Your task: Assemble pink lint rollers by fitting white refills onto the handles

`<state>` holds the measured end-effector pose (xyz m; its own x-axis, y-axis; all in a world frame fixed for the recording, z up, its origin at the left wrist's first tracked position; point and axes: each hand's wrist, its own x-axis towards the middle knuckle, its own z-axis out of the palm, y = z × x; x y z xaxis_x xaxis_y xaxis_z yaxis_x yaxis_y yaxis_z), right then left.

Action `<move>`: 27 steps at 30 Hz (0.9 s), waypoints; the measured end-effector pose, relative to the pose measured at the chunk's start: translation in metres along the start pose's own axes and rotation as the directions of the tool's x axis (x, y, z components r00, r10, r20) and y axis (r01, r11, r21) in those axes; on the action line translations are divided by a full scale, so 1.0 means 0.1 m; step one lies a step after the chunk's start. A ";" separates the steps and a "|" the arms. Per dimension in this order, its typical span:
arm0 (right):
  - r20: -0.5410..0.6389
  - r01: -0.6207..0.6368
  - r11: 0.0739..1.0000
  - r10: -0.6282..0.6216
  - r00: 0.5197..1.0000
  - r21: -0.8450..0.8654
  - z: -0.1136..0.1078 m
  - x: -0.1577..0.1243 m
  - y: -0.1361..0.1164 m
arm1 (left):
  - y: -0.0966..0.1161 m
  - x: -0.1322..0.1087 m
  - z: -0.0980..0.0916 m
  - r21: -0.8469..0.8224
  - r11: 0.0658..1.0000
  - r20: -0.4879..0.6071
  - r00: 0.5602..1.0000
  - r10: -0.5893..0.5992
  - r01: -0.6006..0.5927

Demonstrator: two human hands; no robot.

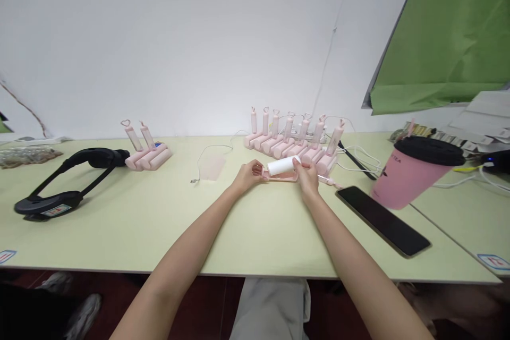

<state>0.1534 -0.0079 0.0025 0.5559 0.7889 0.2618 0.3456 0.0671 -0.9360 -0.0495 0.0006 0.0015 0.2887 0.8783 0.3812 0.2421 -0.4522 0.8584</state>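
Observation:
My left hand (249, 174) and my right hand (306, 175) meet at the middle of the pale green table (119, 223). Between them is a white roll (282, 166) lying over a pink lint-roller cover (282, 176). The left fingers pinch the left end of the pink part. The right fingers curl over the right end of the white roll. Just behind stands a row of several pink lint rollers (292, 141) with upright handles.
Two more pink rollers (146, 153) stand at the left back, beside a black headset (64, 183). A small clear bag (212, 167) with a cable lies at centre. A black phone (383, 219), a pink lidded cup (414, 170), cables and a green cloth (450, 37) are at the right.

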 end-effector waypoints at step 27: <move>0.184 0.105 0.991 -0.088 0.979 -0.084 0.06 -0.15 -0.07 | 0.03 -0.04 -0.07 0.107 0.993 0.061 0.997 0.049 -0.055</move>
<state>0.1385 -0.0166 0.0037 0.3751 0.8787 0.2954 0.4639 0.0980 -0.8804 -0.0563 -0.0027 0.0051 0.3558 0.8441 0.4012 0.3233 -0.5139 0.7946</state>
